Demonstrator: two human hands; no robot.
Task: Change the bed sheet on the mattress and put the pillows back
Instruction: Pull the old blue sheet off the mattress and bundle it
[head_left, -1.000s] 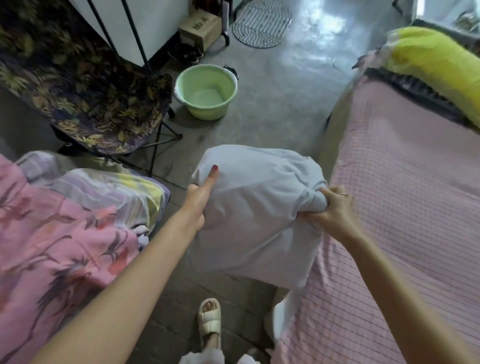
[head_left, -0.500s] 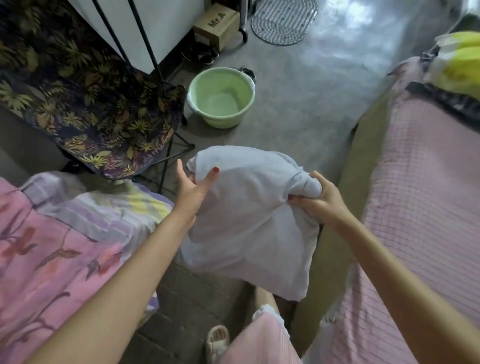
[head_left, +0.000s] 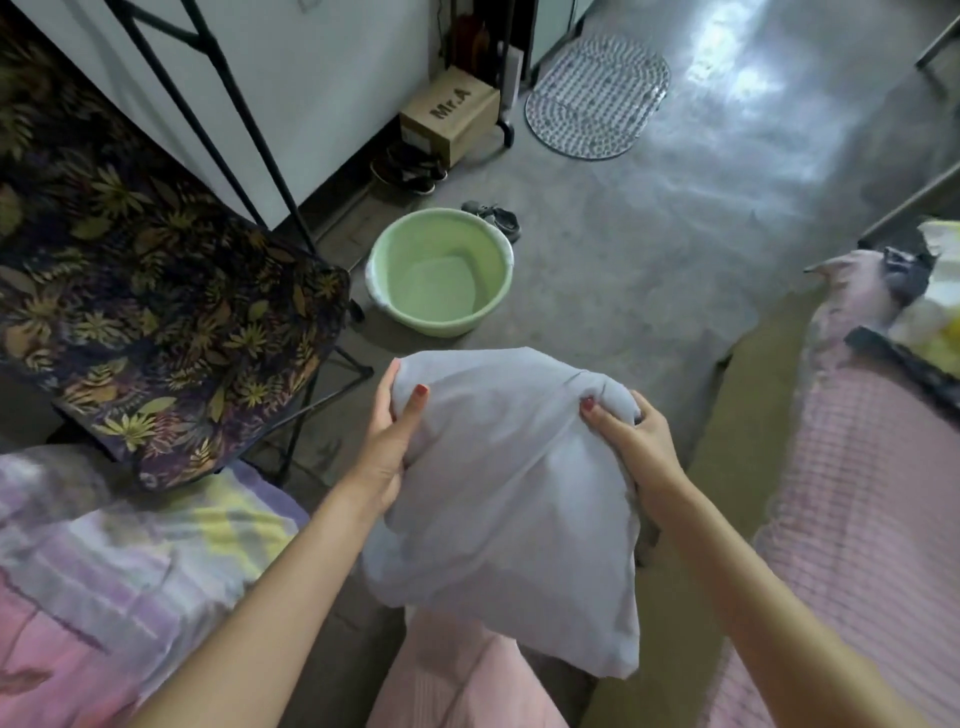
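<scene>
A pale grey-white pillow (head_left: 504, 499) hangs in the air in front of me, over the floor between two beds. My left hand (head_left: 389, 441) grips its upper left corner, thumb on the front. My right hand (head_left: 631, 436) pinches bunched fabric at its upper right corner. The mattress (head_left: 857, 493) on the right wears a pink checked sheet, and its tan side panel shows below the sheet's edge. At the mattress's far end lies a yellow pillow (head_left: 935, 312) on dark cloth.
A green plastic basin (head_left: 441, 270) stands on the concrete floor ahead. A folding chair with leaf-print fabric (head_left: 171, 322) is at left. Pink and striped bedding (head_left: 104, 561) lies at lower left. A cardboard box (head_left: 449, 117), shoes and a round mat (head_left: 597, 98) are farther back.
The pillow has come away from the pink bed toward the middle of the floor. My left hand has closed round its corner, and my view has turned left.
</scene>
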